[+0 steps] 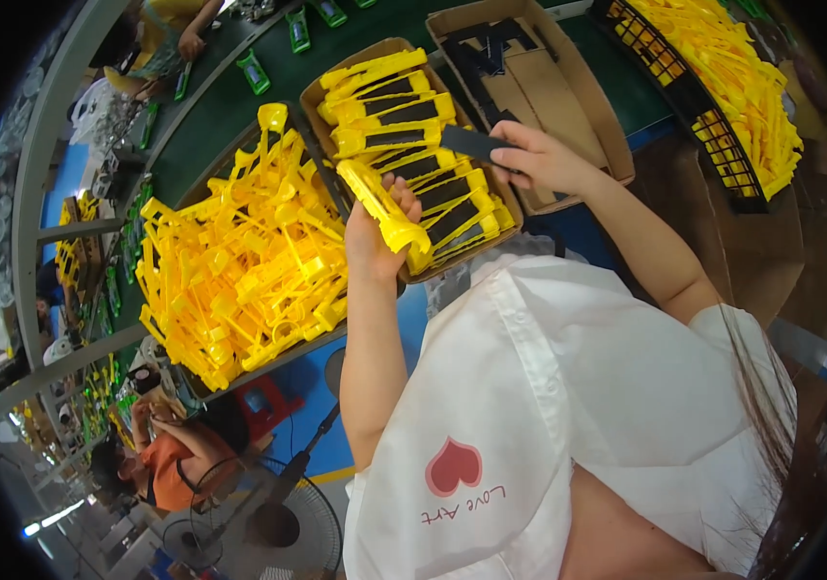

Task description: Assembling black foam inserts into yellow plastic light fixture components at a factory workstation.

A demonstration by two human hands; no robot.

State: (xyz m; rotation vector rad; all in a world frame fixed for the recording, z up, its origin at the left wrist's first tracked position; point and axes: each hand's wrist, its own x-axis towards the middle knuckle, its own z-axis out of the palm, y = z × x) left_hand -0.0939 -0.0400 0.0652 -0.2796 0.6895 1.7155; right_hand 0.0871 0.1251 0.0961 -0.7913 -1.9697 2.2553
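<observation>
Head view looks down past my white shirt, and nearest to me my left forearm rises almost straight up from the lower edge, elbow bent, wrist level with the near rim of the box ahead. My left hand is curled around a yellow plastic piece, fingers wrapped over its long body and thumb underneath, so the piece slants from upper left down to lower right, its lower end touching the near edge of the cardboard box. My right arm comes in from the right, bent at the elbow, forearm angled up and to the left. My right hand hangs above the right side of that box, thumb and fingertips pressed together on a flat black strip, which points left over the stacked parts. Inside the box lie rows of yellow holders with black inserts, packed side by side. Just left of the box sits a dark tray heaped with loose yellow frames. Behind my right hand stands a second cardboard box holding more black strips and a brown sheet. Farther right, a black crate is piled with more yellow parts. Beyond all this runs a green conveyor belt with small green items on it, and another person's hand works at its far left side.
</observation>
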